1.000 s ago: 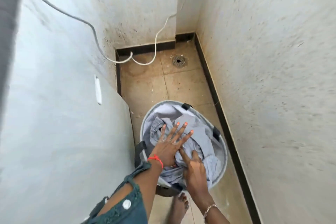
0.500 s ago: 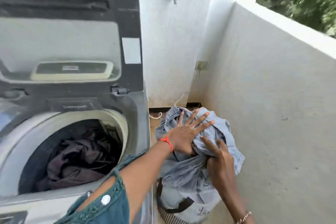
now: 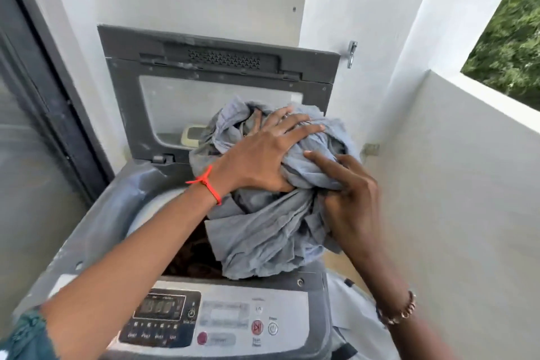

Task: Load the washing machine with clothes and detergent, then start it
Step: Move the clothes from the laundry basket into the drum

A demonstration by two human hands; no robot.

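The left hand's fingers (image 3: 295, 123) spread flat over the top of a bundle of grey-blue clothes (image 3: 271, 228), pressing down on it, while the right hand's fingers (image 3: 321, 159) curl into the cloth at its right side, pinching a fold. Together the left hand (image 3: 260, 158) and the right hand (image 3: 350, 193) hold the bundle above the open drum of the top-loading washing machine (image 3: 96, 231), its lower folds hanging over the front rim. Dark clothes (image 3: 193, 254) lie inside the drum beneath. The lid (image 3: 163, 96) stands upright behind. The control panel (image 3: 216, 318) runs along the near edge, and a laundry basket (image 3: 347, 327) shows just right of the machine.
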